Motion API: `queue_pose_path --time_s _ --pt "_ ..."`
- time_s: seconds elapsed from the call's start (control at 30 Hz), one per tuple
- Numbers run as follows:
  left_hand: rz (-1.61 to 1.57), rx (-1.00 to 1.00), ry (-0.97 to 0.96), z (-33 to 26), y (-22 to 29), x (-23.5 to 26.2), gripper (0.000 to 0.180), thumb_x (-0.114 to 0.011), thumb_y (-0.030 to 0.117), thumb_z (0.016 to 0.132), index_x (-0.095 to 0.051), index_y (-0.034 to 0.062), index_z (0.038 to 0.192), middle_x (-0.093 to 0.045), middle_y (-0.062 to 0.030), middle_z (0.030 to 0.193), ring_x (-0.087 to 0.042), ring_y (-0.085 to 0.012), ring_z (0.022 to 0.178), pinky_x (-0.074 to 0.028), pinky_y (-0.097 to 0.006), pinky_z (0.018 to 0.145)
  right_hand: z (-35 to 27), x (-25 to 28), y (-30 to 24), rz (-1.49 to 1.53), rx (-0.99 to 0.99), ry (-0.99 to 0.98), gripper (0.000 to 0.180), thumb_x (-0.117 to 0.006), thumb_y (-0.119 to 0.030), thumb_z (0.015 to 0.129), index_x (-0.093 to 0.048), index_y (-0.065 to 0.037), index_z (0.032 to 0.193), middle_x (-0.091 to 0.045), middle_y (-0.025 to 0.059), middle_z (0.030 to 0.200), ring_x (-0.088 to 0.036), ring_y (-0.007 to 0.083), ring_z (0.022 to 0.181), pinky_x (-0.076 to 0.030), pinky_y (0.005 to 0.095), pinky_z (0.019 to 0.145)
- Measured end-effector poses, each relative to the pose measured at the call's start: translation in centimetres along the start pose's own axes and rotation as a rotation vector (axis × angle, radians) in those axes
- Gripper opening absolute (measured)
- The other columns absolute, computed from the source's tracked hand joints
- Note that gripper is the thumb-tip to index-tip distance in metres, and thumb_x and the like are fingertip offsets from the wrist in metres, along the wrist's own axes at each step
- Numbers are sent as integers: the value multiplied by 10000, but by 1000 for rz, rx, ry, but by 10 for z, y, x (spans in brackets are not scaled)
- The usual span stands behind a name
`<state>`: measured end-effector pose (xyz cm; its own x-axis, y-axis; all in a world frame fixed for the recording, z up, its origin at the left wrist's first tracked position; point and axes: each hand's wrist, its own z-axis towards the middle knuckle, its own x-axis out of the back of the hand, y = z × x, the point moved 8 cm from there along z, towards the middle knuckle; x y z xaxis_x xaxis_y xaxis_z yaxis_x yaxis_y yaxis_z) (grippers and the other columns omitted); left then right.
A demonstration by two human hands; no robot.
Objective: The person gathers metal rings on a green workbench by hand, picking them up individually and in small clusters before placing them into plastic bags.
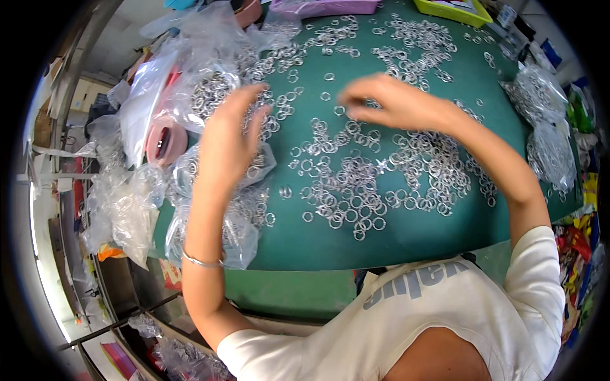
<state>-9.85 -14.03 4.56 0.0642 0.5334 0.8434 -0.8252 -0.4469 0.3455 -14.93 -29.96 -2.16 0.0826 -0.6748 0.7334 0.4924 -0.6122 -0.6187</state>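
Many small silver metal rings (346,206) lie in loose heaps over a green tabletop (292,251). My left hand (230,130) is raised at the left, beside a clear plastic bag of rings (211,95). Its thumb and fingers stand apart, blurred by motion, with nothing visible between them. Over the middle of the table, my right hand (391,101) hovers with curved fingers. A gap shows between its thumb and forefinger, and no held thing can be made out. One ring (340,111) lies close to those fingertips. Another bag of rings (232,228) is beneath my left forearm.
A pink tape roll (166,141) and crumpled clear bags (127,203) crowd the left edge. Filled clear bags (549,152) sit along the right edge. A purple tray (327,7) and a yellow-green tray (454,11) stand at the far side. Open drawers (136,336) are at lower left.
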Motion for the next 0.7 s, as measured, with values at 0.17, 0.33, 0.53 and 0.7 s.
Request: queue_pose_path --time_s 0.17,0.33,0.53,0.7 --pt "-110 -61 -349 -62 73 -115 574 -685 131 723 -448 65 1242 -369 -179 1323 -371 -374 1202 -346 -417 981 -139 -18 -9 -460 -200 -105 462 -701 -255 688 -556 -73 1087 -492 95 1153 -419 264 1144 -303 456 949" --pt "40 -15 -368 -102 92 -167 523 -701 180 703 -513 69 1178 -375 -156 1303 -305 -425 1224 -308 -483 983 -191 -29 -7 -555 -278 0 470 -704 -294 668 -557 -123 1080 -473 89 1156 -405 267 1151 -230 515 1011" --pt "8 58 -228 -106 93 -149 256 -670 100 712 -602 36 951 -482 -133 1150 -426 -347 1103 -366 -433 865 -233 14 21 -646 -511 159 343 -678 -157 688 -561 -84 1002 -472 84 1091 -417 264 1126 -247 524 990" --pt "81 99 -34 -92 93 -138 244 -651 69 732 -586 22 962 -504 -130 1086 -479 -301 1024 -355 -393 851 -218 25 18 -491 -471 395 272 -644 -48 683 -584 -50 949 -532 76 1015 -481 264 1023 -346 415 906"
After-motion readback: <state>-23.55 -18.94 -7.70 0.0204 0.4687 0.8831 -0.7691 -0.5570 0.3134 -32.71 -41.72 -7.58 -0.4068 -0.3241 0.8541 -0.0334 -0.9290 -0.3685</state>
